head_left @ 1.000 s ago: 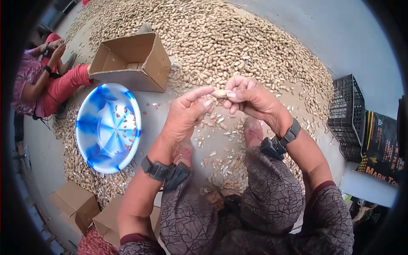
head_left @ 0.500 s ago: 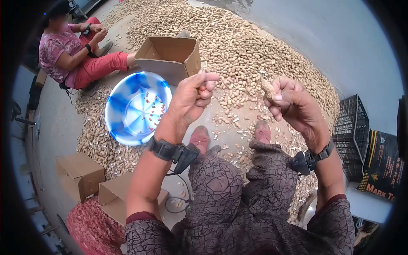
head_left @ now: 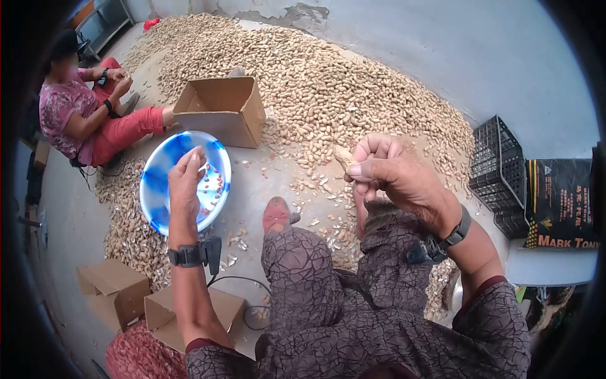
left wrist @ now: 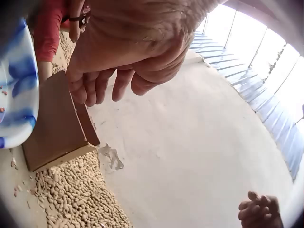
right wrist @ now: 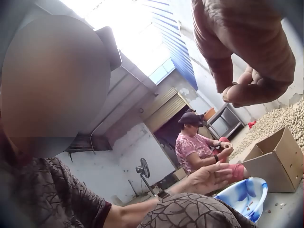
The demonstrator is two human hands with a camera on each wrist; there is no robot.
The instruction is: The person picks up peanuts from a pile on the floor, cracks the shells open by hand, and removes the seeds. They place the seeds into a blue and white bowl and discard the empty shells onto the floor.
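My left hand (head_left: pixel 186 180) is over the blue and white basin (head_left: pixel 154 211), its fingers extended and loosely together; in the right wrist view the same hand (right wrist: pixel 209 176) shows them nearly straight. Several reddish peanut kernels (head_left: pixel 218 183) lie in the basin below. Between the thumb and fingers of my right hand (head_left: pixel 401 174) a tan peanut shell (head_left: pixel 343 156) is pinched, held out in front of my knees. From the left wrist, the left hand (left wrist: pixel 137 47) hangs with fingers pointing down and nothing visible in them.
Beyond the basin stands an open cardboard box (head_left: pixel 218 120). A large heap of unshelled peanuts (head_left: pixel 353 88) spreads along the wall. Another person (head_left: pixel 79 120) sits at the left. Black crates (head_left: pixel 499 170) stand at the right, with more cardboard boxes (head_left: pixel 113 287) at the lower left and shell litter (head_left: pixel 136 234) beside the basin.
The hands were together at the peanut, then parted. My left hand, with a reddish kernel in its fingers half a second ago, has moved left over the basin; the right still holds the shell.
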